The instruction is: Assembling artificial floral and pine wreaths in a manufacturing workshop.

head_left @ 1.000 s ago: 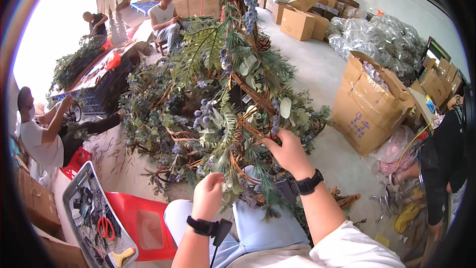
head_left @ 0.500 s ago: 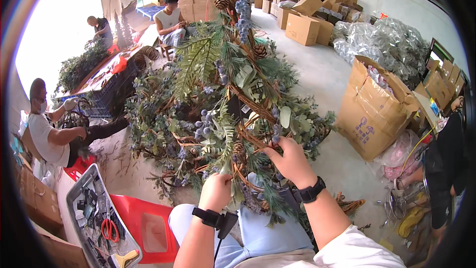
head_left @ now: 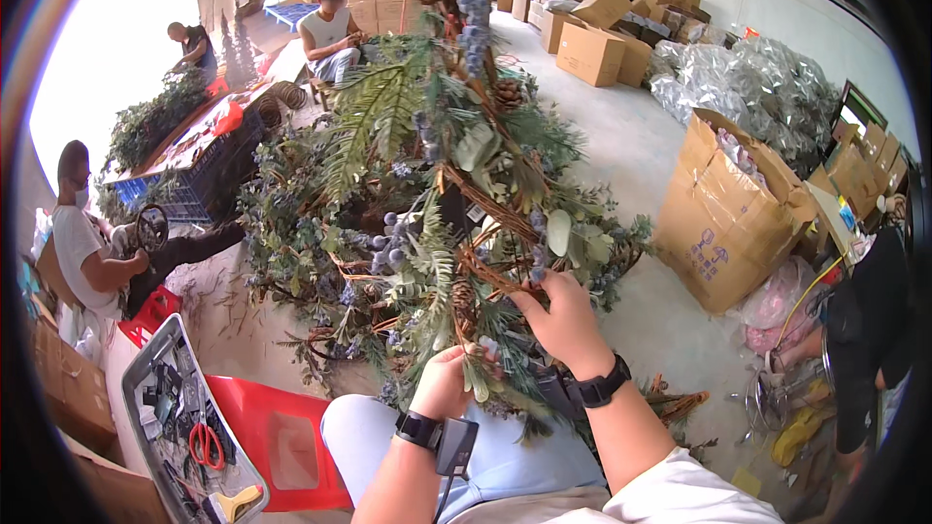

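Observation:
A large twig wreath (head_left: 456,204) thick with green fern fronds, pale leaves, blue berries and pine cones stands upright on my lap. My right hand (head_left: 561,318) grips its woven brown twig ring on the lower right side. My left hand (head_left: 445,380) is closed around a green sprig at the wreath's bottom edge. Both wrists wear black bands. My light blue trousers (head_left: 485,456) show below the wreath.
A grey tray of tools with red scissors (head_left: 184,427) rests on a red stool (head_left: 282,442) at my lower left. An open cardboard box (head_left: 723,223) stands on the right, with silver foil bags behind it. Other people sit at the left and far back among greenery.
My left hand has moved up from below the wreath and closed on a sprig at its bottom edge. My right hand has stayed on the twig ring, and the wreath has tipped slightly.

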`<action>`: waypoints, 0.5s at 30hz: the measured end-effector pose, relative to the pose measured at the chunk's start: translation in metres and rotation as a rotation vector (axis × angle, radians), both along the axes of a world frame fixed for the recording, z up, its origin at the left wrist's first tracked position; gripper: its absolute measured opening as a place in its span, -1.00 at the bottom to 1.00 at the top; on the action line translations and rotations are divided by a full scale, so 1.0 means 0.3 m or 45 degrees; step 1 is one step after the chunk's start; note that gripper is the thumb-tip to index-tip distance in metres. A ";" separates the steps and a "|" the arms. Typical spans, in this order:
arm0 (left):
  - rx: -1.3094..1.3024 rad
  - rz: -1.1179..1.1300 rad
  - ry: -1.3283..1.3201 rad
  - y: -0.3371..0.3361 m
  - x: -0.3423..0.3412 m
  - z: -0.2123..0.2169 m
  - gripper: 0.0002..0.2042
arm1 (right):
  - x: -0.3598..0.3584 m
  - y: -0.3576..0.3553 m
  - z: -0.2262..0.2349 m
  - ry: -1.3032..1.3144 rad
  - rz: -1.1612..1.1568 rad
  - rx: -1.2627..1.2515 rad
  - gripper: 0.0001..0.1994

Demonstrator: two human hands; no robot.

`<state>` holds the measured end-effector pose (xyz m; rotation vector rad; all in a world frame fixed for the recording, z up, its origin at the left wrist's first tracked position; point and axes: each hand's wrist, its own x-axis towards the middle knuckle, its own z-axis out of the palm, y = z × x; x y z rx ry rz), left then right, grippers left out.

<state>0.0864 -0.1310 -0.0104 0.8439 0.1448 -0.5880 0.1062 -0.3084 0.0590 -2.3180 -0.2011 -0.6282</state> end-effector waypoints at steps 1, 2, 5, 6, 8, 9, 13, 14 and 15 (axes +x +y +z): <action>-0.006 0.012 0.000 -0.003 0.009 -0.005 -0.86 | -0.008 -0.006 0.002 -0.002 -0.010 0.008 -0.76; 0.305 0.005 -0.056 -0.007 0.014 -0.008 -0.85 | -0.017 -0.008 0.004 -0.003 -0.024 0.017 -0.76; 0.420 0.201 0.087 -0.008 0.006 0.002 -0.83 | -0.014 0.000 -0.002 -0.133 -0.029 -0.033 -0.77; 0.883 0.098 -0.410 0.009 -0.004 -0.005 -0.77 | -0.011 0.005 -0.006 -0.128 -0.019 -0.031 -0.77; 1.441 0.021 -0.862 0.012 -0.017 -0.017 -0.58 | 0.001 0.007 -0.005 -0.137 -0.015 -0.050 -0.78; 1.442 0.032 -0.854 0.017 -0.029 -0.013 -0.58 | 0.001 0.005 -0.005 -0.136 -0.003 -0.053 -0.78; 1.699 0.198 -1.137 0.070 -0.103 0.003 -0.87 | -0.003 -0.019 0.008 -0.059 0.074 0.030 -0.77; 1.708 0.412 -1.251 0.091 -0.115 0.023 -0.91 | -0.007 -0.022 0.002 -0.047 0.036 0.066 -0.77; 1.697 0.622 -1.368 0.106 -0.121 0.056 -0.92 | -0.018 -0.031 0.005 -0.037 -0.015 0.096 -0.77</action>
